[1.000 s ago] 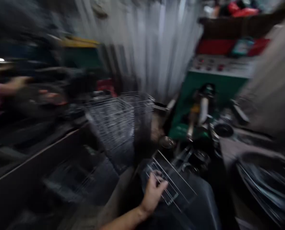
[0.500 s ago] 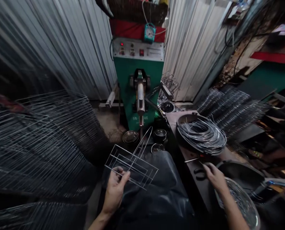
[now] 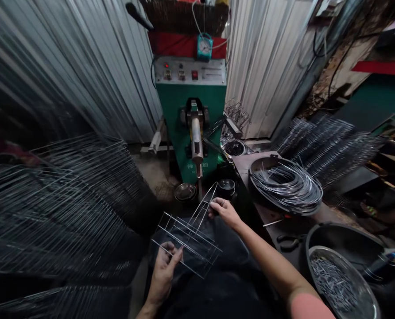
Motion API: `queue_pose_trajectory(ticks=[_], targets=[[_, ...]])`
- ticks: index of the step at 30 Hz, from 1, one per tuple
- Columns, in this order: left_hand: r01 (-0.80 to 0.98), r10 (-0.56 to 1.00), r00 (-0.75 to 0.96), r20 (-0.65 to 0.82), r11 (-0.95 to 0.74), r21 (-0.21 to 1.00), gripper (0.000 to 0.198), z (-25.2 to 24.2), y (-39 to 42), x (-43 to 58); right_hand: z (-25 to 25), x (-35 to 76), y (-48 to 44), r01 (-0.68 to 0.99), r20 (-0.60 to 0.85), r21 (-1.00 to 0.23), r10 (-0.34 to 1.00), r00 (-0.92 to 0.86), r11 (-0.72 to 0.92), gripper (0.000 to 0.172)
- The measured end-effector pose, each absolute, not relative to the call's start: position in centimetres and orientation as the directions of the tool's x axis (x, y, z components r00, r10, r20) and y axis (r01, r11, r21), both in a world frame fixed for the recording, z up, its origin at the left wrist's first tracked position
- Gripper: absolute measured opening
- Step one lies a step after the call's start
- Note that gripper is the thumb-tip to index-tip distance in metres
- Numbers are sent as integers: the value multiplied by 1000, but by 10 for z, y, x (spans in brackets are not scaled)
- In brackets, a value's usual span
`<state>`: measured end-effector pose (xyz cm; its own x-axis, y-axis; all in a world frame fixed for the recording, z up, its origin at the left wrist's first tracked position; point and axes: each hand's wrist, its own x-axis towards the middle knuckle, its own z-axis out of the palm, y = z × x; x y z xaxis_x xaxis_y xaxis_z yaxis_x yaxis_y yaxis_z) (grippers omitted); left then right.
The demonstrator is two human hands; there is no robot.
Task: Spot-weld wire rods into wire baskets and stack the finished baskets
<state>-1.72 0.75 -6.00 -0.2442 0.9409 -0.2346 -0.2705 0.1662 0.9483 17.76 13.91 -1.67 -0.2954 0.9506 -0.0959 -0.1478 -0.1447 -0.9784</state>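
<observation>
The wire frame (image 3: 193, 232) is held above the black apron (image 3: 214, 288) on the person's lap, tilted, with its narrow handle (image 3: 203, 203) pointing away toward the electrode arm (image 3: 196, 137) of the green spot welder (image 3: 209, 106). Whether its underside touches the apron I cannot tell.

The two hands are apart. The left hand (image 3: 164, 270) is clamped on the frame's near edge, close to its left corner, thumb above and fingers curled beneath. The right hand (image 3: 226, 212) is at the right side of the handle, its fingertips drawn in against it; whether they pinch the handle itself or a short crosswire there is too small to tell.

To do this well, the left hand should probably act as the anchor, firm enough to stop the frame twisting but not bending its thin rods. The right hand calls for a light touch, keeping any crosspiece square to both handle sides. Keeping the grid level seems wise, since a corner hold lets the far side sag.

On the bench (image 3: 265, 212), the wire coil (image 3: 287, 188) lies in a pan toward the far end, and pliers (image 3: 288, 241) lie near the left edge, beyond the forearm.
</observation>
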Motion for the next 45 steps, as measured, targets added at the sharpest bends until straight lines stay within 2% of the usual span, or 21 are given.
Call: queue_pose_trajectory(ticks=[10, 12, 14, 16, 17, 18, 20, 22, 25, 29, 39, 45], targets=[[-165, 919, -202, -340, 310, 936, 44, -54, -7, -30, -22, 164, 128, -156, -12, -987, 973, -230, -49, 26], [-13, 911, -268, -312, 321, 947, 41, -42, -12, -41, -21, 163, 126, -146, -13, -988, 974, -224, -47, 25], [284, 882, -453, -128, 279, 917, 39, -22, -13, -50, -21, 162, 124, -140, -16, -989, 975, -221, -48, 24], [628, 849, -487, 206, 177, 758, 36, 1, -7, -49, -22, 161, 123, -139, -10, -989, 973, -229, -43, 25], [762, 861, -381, 336, 87, 642, 35, 12, -1, -44, -22, 161, 122, -137, -6, -990, 972, -234, -39, 25], [849, 878, -249, 408, -5, 529, 35, 22, 7, -36, -21, 161, 122, -134, -3, -990, 971, -240, -36, 25], [931, 907, -6, 422, -149, 334, 40, 35, 27, -14, -19, 161, 121, -121, 2, -992, 967, -254, -30, 26], [953, 918, 121, 377, -214, 215, 41, 39, 47, 9, -16, 162, 122, -102, 4, -995, 964, -265, -24, 27], [966, 930, 162, 331, -217, 137, 31, 37, 69, 31, -15, 165, 124, -97, 6, -995, 964, -264, -21, 28], [963, 924, 170, 341, -229, 141, 22, 29, 84, 35, -19, 168, 133, -138, -18, -989, 966, -258, -55, 27], [938, 911, 268, 313, -321, 130, 22, 31, 123, 25, -26, 168, 165, -174, -52, -980, 966, -252, -98, 29], [931, 902, 305, 305, -350, 102, 22, 34, 148, 20, -28, 162, 182, -251, -56, -961, 973, -224, -113, 31]])
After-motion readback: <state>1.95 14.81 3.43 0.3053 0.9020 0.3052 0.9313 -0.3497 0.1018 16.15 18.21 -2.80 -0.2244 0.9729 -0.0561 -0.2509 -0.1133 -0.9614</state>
